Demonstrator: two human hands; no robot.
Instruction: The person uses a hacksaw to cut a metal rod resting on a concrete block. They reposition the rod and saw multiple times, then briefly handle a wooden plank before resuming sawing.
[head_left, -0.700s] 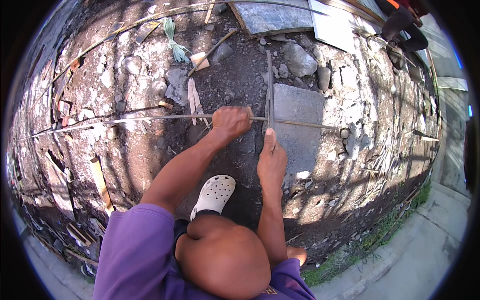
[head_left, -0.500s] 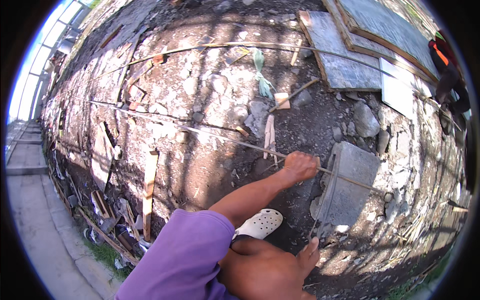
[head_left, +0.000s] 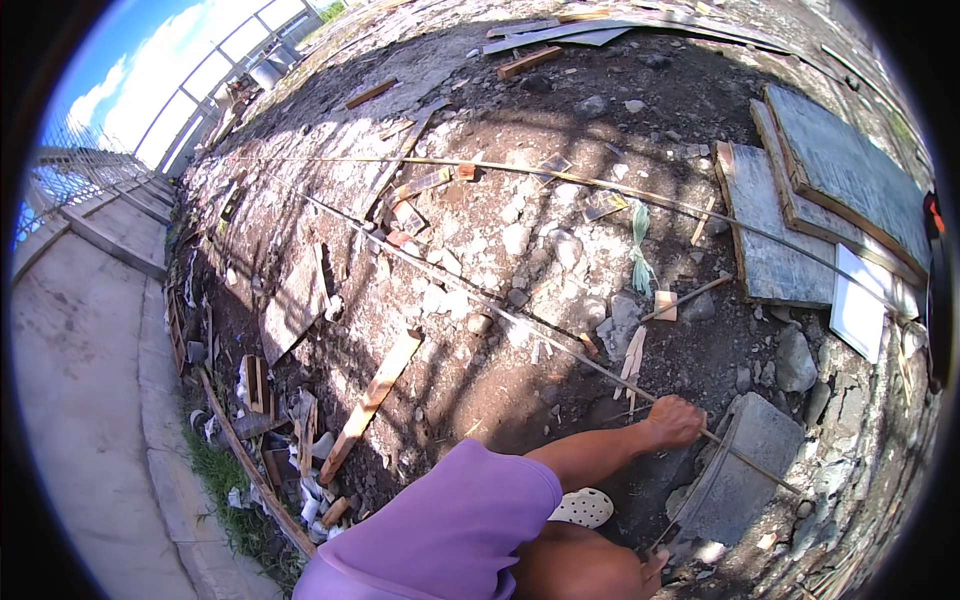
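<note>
My left hand is closed around a long thin rod just left of a grey concrete block. The rod runs from the far left across the ground and over the top of the block. Low in the picture, my right hand is closed at the lower end of a thin hacksaw-like tool, which slants up along the block's left side toward the rod. Part of the right hand lies behind my bent knee.
A second long rod stretches across farther back. Wooden panels and a white board lie at right. Rocks, a plank and scraps litter the dirt. A concrete ledge runs along the left.
My view has turned left and up, so the scene sits farther right and lower. My left hand stays on the rod and my right hand at the tool's end.
</note>
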